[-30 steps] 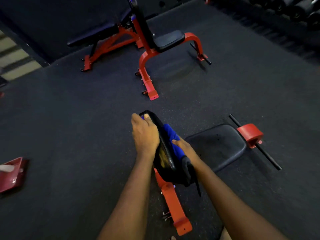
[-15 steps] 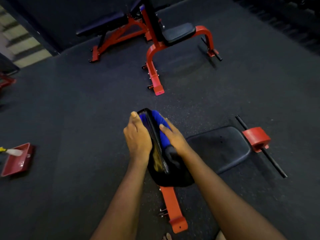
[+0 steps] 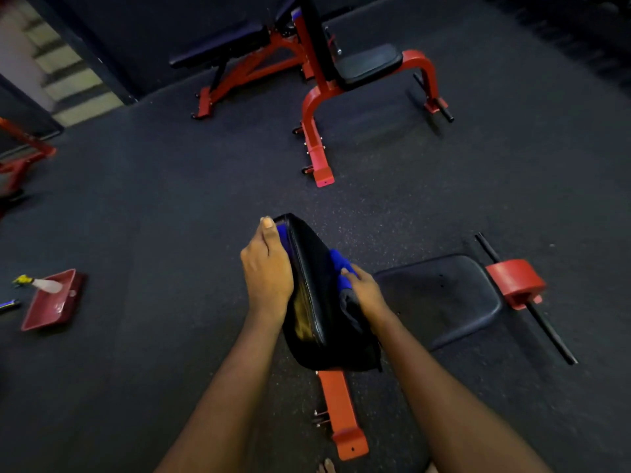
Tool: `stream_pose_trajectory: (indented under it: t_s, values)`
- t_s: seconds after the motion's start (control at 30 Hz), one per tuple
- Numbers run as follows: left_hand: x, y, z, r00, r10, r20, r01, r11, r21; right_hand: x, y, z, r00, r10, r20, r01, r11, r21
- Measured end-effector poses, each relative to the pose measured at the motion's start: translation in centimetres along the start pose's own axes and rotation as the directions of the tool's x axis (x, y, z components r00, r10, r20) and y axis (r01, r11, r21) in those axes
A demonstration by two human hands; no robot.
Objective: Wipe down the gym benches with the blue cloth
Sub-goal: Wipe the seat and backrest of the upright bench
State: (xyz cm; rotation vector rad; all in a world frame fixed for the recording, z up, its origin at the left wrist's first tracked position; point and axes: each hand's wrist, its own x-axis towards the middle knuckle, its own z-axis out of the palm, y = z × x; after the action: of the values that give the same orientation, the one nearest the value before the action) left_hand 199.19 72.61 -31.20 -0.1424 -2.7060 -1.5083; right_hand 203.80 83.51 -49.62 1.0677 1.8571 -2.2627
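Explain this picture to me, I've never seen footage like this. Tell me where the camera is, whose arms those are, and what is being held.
There is no machine here: a person wears one camera on the head, looking down at their own arms. The left hand grips the top edge of a bench's raised black backrest pad. The right hand holds a blue cloth against the pad's face. To its right is the seat pad. On the dark floor stand an upright bench and an inclined bench, both red-framed, with a red tray at the left.
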Motion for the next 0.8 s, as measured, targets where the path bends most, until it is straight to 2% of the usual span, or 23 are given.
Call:
stream_pose_trajectory:
  t_s: [0.07,0.17,0.23,0.37,0.47,0.5,0.57,0.63,0.67,0.73,0.8]
  values:
    - [0.1,-0.1,0.2,1.0,-0.008,-0.017,0.008,1.0,-0.008,-2.9,-2.9,0.5,0.989,-0.149,0.003,0.149,0.989,0.006]
    - [0.2,-0.3,0.4,0.999,0.0,-0.042,0.001,1.0,0.01,-7.5,-5.9,1.3,0.917,-0.39,0.082,0.392,0.92,-0.002]
    - [0.1,-0.3,0.4,0.999,0.02,-0.047,-0.018,0.999,0.045,-9.1,-5.9,1.6,0.878,-0.471,0.085,0.471,0.882,0.019]
    - [0.0,-0.2,0.2,0.998,0.052,-0.032,-0.048,0.994,0.099,-7.1,-1.0,0.5,0.929,-0.37,0.018,0.366,0.923,0.122]
    - [0.0,-0.1,0.4,0.993,0.111,0.041,-0.117,0.976,0.181,-5.7,3.0,-0.7,0.988,-0.147,0.042,0.131,0.956,0.262]
    - [-0.1,0.0,0.4,0.989,0.133,0.067,-0.145,0.967,0.212,-5.2,3.5,-0.8,0.996,-0.079,0.046,0.064,0.963,0.263]
    - [0.0,0.1,0.5,0.985,0.144,0.098,-0.165,0.953,0.253,-4.7,3.2,-0.9,0.999,-0.031,-0.023,0.034,0.988,0.153]
    - [0.2,0.1,0.6,0.985,0.152,0.079,-0.168,0.95,0.263,-5.1,0.9,-0.4,0.988,-0.129,-0.085,0.134,0.99,0.055]
    - [0.3,0.0,0.6,0.986,0.151,0.064,-0.163,0.949,0.271,-5.8,-1.0,0.1,0.97,-0.237,-0.051,0.24,0.969,0.057]
    - [0.5,0.1,0.8,0.988,0.15,0.044,-0.157,0.943,0.294,-6.3,-4.9,1.1,0.883,-0.465,0.057,0.458,0.883,0.101]
    - [0.6,0.1,0.8,0.985,0.17,0.044,-0.175,0.937,0.303,-4.6,-7.6,2.1,0.8,-0.583,0.144,0.583,0.811,0.042]
